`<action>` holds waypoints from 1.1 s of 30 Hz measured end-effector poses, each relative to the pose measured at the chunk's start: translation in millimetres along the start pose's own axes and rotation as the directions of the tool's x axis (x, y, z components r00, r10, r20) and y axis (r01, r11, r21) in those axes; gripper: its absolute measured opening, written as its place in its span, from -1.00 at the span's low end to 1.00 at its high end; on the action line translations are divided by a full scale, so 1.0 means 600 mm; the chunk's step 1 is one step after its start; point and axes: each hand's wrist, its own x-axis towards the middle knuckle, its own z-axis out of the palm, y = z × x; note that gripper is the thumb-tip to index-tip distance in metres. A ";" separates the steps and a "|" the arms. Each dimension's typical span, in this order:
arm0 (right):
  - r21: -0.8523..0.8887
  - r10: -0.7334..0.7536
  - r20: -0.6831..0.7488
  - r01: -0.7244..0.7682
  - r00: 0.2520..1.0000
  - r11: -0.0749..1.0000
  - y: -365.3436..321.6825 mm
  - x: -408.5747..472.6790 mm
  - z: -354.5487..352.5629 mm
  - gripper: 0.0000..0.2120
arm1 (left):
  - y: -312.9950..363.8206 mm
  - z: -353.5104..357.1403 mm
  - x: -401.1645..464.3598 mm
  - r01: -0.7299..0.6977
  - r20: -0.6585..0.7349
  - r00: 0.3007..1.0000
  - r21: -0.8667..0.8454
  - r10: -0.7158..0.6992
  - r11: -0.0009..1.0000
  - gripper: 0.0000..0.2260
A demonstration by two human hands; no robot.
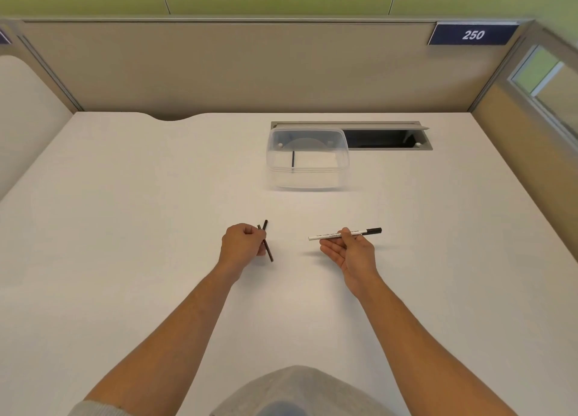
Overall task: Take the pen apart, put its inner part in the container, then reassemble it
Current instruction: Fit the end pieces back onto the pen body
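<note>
Head view over a white desk (125, 228) with beige partition walls behind. Left hand (242, 243) is curled into a loose fist, fingers closed on a thin dark rod (269, 253) that slants down toward the desk below the fist; a second short dark piece (265, 224) sticks up above the knuckles, crossing the first. Whether these are one part or two cannot be told. Right hand (350, 249) is palm-up, thumb and forefinger pinched on a white pen barrel (328, 235), held roughly level above the desk, its black end (373, 230) pointing right. Hands are apart. Clear plastic container (308, 159) sits further back, centre-right, touching a recessed cable tray (387, 138); a thin dark stick (293, 159) lies inside it. A blue plate reading 250 (472, 34) is on the partition, upper right.
</note>
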 end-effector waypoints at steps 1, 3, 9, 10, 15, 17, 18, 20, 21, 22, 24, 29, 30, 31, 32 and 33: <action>0.008 0.001 -0.001 -0.001 1.000 1.000 0.000 0.000 0.000 -0.85 | 0.001 0.003 0.002 0.016 0.003 1.000 -0.079 -0.016 0.997 -0.91; 0.025 0.002 0.000 -0.002 1.000 1.000 0.000 0.001 0.001 -0.86 | 0.007 0.010 0.001 0.039 0.022 0.999 -0.204 -0.035 0.978 -0.92; 0.065 0.006 -0.006 -0.006 1.000 0.998 -0.004 0.003 0.003 -0.86 | 0.033 0.038 -0.011 0.069 0.077 0.996 -0.425 -0.040 0.902 -0.91; 0.073 0.005 -0.006 -0.005 1.000 0.997 -0.005 0.002 0.005 -0.86 | 0.036 0.043 -0.012 0.069 0.082 0.996 -0.443 -0.037 0.894 -0.93; 0.101 -0.003 0.002 0.003 1.000 0.995 -0.008 -0.001 0.013 -0.86 | 0.043 0.063 -0.018 0.054 0.095 0.995 -0.470 -0.011 0.881 -0.95; 0.104 -0.004 0.004 0.004 1.000 0.995 -0.009 -0.001 0.015 -0.85 | 0.044 0.068 -0.021 0.046 0.092 0.996 -0.476 -0.002 0.878 -0.95; 0.105 -0.004 0.004 0.003 1.000 0.994 -0.009 0.000 0.016 -0.85 | 0.043 0.070 -0.022 0.043 0.087 0.996 -0.481 -0.001 0.876 -0.95; 0.105 -0.004 0.002 0.004 1.000 0.995 -0.009 -0.001 0.016 -0.85 | 0.043 0.072 -0.023 0.037 0.073 0.997 -0.492 -0.001 0.870 -0.95; 0.104 -0.004 0.002 0.004 1.000 0.995 -0.009 -0.002 0.016 -0.85 | 0.043 0.072 -0.023 0.036 0.064 0.998 -0.498 -0.004 0.866 -0.96; 0.104 -0.005 0.003 0.005 1.000 0.995 -0.008 -0.002 0.015 -0.85 | 0.042 0.073 -0.023 0.036 0.056 0.998 -0.505 -0.008 0.863 -0.96; 0.106 -0.008 0.010 0.007 1.000 0.994 -0.008 -0.003 0.014 -0.85 | 0.042 0.075 -0.023 0.039 0.049 0.999 -0.519 -0.015 0.854 -0.96; 0.106 -0.010 0.008 0.009 1.000 0.994 -0.008 -0.002 0.015 -0.84 | 0.044 0.081 -0.024 0.040 0.056 0.998 -0.533 -0.012 0.845 -0.96; 0.103 -0.011 0.006 0.011 1.000 0.995 -0.009 -0.002 0.015 -0.84 | 0.044 0.082 -0.024 0.039 0.058 0.998 -0.534 -0.009 0.845 -0.96; 0.102 -0.012 0.003 0.012 1.000 0.995 -0.009 -0.002 0.016 -0.84 | 0.044 0.082 -0.024 0.037 0.061 0.998 -0.539 -0.005 0.842 -0.96; 0.106 -0.012 -0.001 0.012 1.000 0.994 -0.010 -0.002 0.016 -0.84 | 0.045 0.083 -0.024 0.036 0.064 0.998 -0.546 -0.001 0.837 -0.96; 0.113 -0.012 -0.004 0.012 1.000 0.994 -0.010 -0.001 0.016 -0.83 | 0.045 0.083 -0.024 0.035 0.068 0.998 -0.554 0.003 0.832 -0.96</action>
